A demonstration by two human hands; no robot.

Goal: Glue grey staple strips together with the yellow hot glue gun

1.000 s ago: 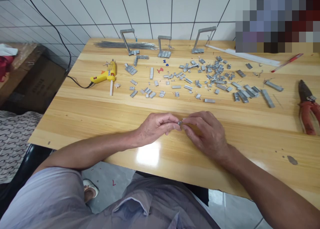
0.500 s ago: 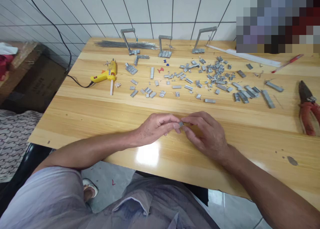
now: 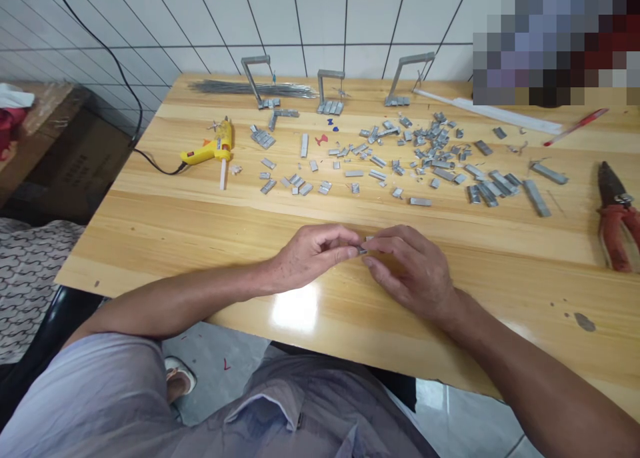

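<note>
My left hand [image 3: 320, 255] pinches a small grey metal piece [image 3: 362, 250], which looks like a short staple strip, between thumb and fingers just above the table. Opposite it, my right hand [image 3: 413, 265] is curled, its index fingertip against the piece and its thumb slightly lower. A second bit of grey metal [image 3: 370, 239] shows at the right fingertips; whether it is joined to the first is hidden. Beyond both hands lie many scattered grey metal pieces [image 3: 433, 148], some single, some side by side.
Three upright grey metal frames [image 3: 330, 91] stand near the tiled wall. A yellow glue gun [image 3: 210, 150] with a black cord lies left. Thin metal rods [image 3: 215, 89] are at the back. Red-handled pliers [image 3: 617, 225], a red pen [image 3: 575, 127] and a white strip [image 3: 510, 117] lie right.
My right fingers have shifted slightly on the small metal piece, and the thumb sits lower. A second grey bit now shows behind the right fingertips. The left hand has hardly moved.
</note>
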